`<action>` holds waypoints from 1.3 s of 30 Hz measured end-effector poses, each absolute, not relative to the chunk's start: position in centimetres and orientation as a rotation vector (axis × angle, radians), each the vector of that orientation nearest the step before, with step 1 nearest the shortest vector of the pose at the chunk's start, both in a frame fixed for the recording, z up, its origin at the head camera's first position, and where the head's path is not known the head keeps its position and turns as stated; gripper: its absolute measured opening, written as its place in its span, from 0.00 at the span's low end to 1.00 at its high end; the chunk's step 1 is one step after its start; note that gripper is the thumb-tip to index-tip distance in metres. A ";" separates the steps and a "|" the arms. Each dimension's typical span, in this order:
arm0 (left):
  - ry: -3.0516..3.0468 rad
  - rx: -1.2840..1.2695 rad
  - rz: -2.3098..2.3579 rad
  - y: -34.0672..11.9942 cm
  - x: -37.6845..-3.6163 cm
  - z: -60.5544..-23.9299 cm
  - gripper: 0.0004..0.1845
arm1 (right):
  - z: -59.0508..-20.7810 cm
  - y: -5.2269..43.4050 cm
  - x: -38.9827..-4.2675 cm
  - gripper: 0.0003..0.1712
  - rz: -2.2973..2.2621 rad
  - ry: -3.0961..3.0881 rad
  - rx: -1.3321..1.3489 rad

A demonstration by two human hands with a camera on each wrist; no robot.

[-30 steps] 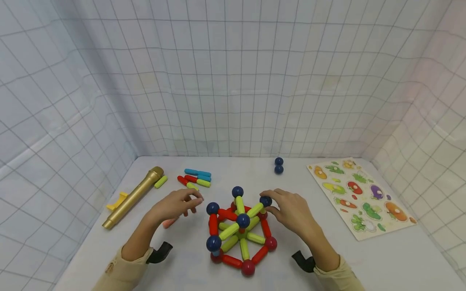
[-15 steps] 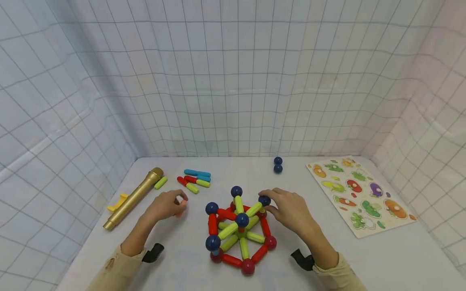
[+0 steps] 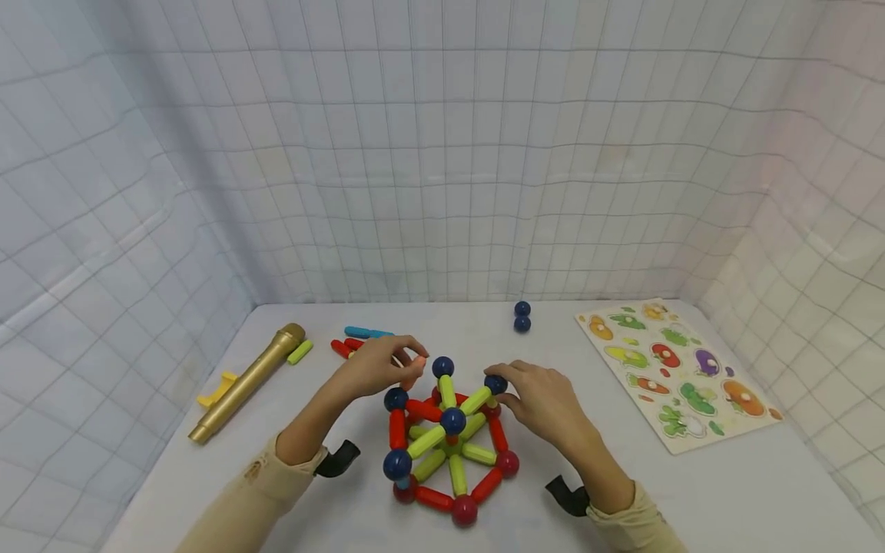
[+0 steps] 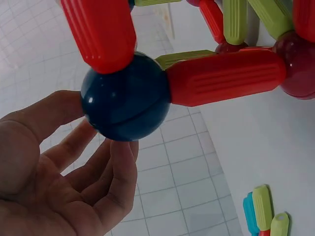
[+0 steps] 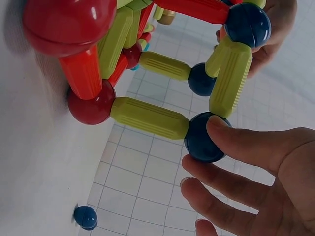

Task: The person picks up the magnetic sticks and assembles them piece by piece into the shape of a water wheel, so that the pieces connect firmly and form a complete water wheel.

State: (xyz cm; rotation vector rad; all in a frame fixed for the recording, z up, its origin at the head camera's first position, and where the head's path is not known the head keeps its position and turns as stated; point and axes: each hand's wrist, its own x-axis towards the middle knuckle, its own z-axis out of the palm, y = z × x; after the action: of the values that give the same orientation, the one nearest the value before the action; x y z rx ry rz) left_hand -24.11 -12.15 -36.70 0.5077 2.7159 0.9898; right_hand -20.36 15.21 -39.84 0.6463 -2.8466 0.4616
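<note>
Since a second ago, the left hand has risen to the toy frame mid-table, pinching an orange stick beside its top ball. The right hand pinches a blue ball, steadying it.

no readable text, labels, numbers or signs anywhere

White table is carrying my rod-and-ball frame at centre. Gold toy microphone and loose rods are lying far left, two blue balls at back, vegetable puzzle board sitting right.
</note>
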 end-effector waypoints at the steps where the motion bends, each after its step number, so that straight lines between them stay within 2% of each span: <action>1: 2.695 0.495 0.999 -12.1 -24.1 -36.8 0.17 | -39.8 15.2 -20.4 0.23 0.458 -2.846 0.649; 6: 2.626 0.494 1.037 -11.7 -24.4 -37.1 0.26 | -39.8 15.2 -20.4 0.23 0.444 -2.837 0.639; 13: 2.581 0.489 0.834 -10.6 -25.1 -37.5 0.28 | -39.9 15.0 -20.2 0.23 0.435 -2.834 0.653; 25: 2.489 0.464 0.882 -12.4 -25.1 -38.0 0.23 | -40.1 13.9 -20.9 0.24 0.490 -2.868 0.665; 31: 2.555 0.434 0.930 -13.6 -23.3 -37.9 0.19 | -40.0 12.9 -22.1 0.23 0.555 -2.855 0.813; 35: 2.547 0.430 0.963 -14.2 -21.8 -37.9 0.17 | -39.7 12.4 -22.8 0.19 0.758 -2.877 0.951; 39: 2.563 0.481 0.952 -16.4 -22.7 -38.4 0.14 | -39.9 11.8 -22.9 0.17 0.904 -2.876 0.979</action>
State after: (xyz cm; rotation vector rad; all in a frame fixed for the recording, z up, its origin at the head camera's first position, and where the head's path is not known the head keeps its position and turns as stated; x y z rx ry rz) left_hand -22.74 -16.37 -38.41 0.4811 2.5629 0.9519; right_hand -22.85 11.77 -39.92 0.9791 -2.8758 0.9043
